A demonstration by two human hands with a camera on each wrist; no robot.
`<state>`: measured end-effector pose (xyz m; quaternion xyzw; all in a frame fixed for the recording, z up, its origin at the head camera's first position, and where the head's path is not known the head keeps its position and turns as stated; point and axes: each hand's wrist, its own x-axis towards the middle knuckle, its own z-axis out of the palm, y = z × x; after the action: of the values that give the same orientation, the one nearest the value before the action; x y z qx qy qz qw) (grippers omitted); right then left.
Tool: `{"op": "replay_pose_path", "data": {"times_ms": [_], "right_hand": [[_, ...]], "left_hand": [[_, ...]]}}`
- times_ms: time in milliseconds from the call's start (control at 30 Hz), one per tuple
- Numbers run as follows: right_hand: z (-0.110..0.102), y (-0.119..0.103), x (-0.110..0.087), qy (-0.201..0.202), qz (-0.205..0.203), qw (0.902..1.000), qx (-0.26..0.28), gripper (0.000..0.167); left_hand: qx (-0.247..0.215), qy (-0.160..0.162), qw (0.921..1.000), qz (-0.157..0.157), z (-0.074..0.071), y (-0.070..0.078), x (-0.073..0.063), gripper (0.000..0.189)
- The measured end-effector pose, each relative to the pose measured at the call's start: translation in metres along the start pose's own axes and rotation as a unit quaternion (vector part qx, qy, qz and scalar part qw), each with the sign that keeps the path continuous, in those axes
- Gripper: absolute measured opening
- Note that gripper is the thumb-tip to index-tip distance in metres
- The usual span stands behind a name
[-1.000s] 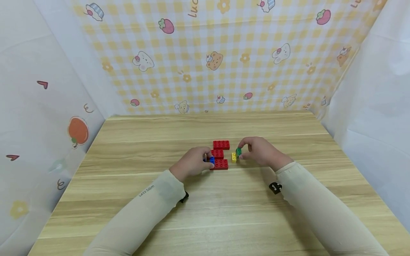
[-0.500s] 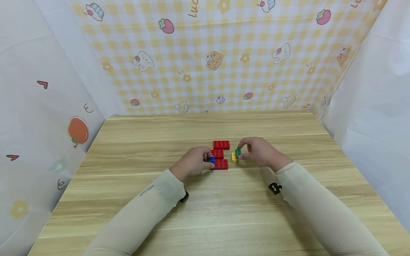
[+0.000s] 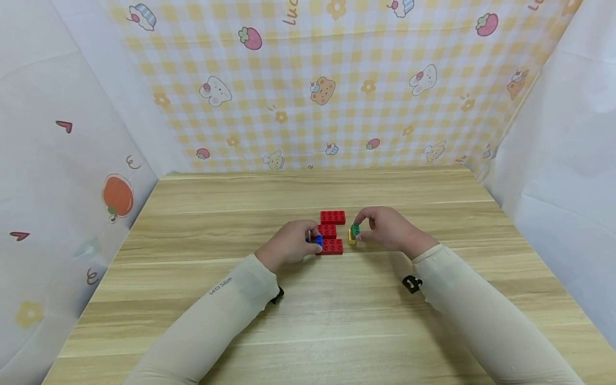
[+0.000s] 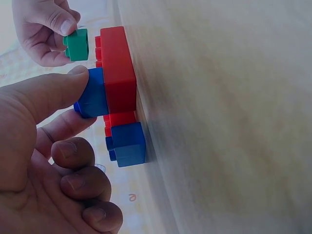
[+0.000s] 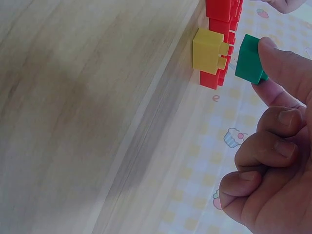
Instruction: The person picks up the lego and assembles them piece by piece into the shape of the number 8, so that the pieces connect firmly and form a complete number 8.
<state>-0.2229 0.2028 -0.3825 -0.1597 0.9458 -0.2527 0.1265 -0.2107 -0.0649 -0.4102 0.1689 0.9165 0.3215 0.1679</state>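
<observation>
Between thumb and forefinger my left hand (image 3: 292,242) pinches a small blue brick (image 4: 94,93), which sits on the studs at the left end of the nearest red brick (image 3: 333,246). A second blue brick (image 4: 128,145) stands on the table beyond it, mostly hidden by the hand in the head view. My right hand (image 3: 391,227) pinches a small green brick (image 5: 249,59) by its sides. That brick hangs just above a yellow brick (image 5: 207,51) standing on the table, with a gap between them in the right wrist view.
Two more red bricks lie behind the nearest one: a middle red brick (image 3: 328,231) and a far red brick (image 3: 332,217). The wooden table (image 3: 308,321) runs back to a checked cloth (image 3: 289,117). White cloth hangs at both sides.
My right hand has shifted slightly left with the green brick, which now covers more of the yellow brick in the head view. The left hand has stayed in place.
</observation>
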Motion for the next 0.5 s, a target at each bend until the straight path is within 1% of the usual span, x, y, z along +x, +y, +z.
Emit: {"op": "replay_pose_path", "data": {"times_ms": [367, 500], "right_hand": [[0.0066, -0.0029, -0.0010, -0.001, -0.014, 0.9997, 0.020, 0.026], [0.0101, -0.0048, -0.0004, -0.003, -0.027, 0.9994, 0.022, 0.026]], "left_hand": [[-0.008, -0.003, 1.0000, -0.003, -0.0003, -0.0004, 0.0002, 0.017], [-0.009, -0.005, 0.9999, -0.004, -0.0009, 0.0001, 0.0002, 0.018]]}}
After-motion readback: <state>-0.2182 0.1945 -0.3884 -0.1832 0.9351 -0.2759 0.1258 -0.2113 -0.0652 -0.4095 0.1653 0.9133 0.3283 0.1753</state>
